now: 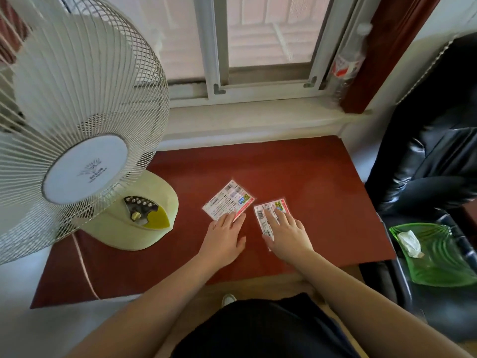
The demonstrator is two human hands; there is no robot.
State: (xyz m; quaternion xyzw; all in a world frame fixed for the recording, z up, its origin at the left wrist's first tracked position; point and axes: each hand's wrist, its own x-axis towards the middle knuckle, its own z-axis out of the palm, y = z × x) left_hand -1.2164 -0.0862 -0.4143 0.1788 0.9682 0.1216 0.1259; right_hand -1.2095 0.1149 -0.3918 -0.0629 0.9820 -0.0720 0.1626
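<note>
At the far left a white fan [77,125] stands on the red worktop [304,171], its pale base [144,228] just left of my hands, with a cord [85,264] trailing off the near edge. My left hand [222,239] lies palm down on the worktop, and its fingers [228,219] are straight and close together, pressing flat on the near corner of the left packet [227,200]. That packet lies flat and tilted, most of it showing beyond my fingertips. Just beside it, almost touching, lies the right packet [265,223], also flat, running towards me. My right hand [286,233] covers its middle, with the fingers [273,218] straight and slightly spread on top of it. My thumb sits at the packet's near edge, though I cannot tell whether it is tucked under. Both packets are near the middle of the worktop, and their print is too blurred to read. At the right, off the worktop, a green dish [444,270] holds a crumpled tissue [410,244] beside a black seat [433,151].
</note>
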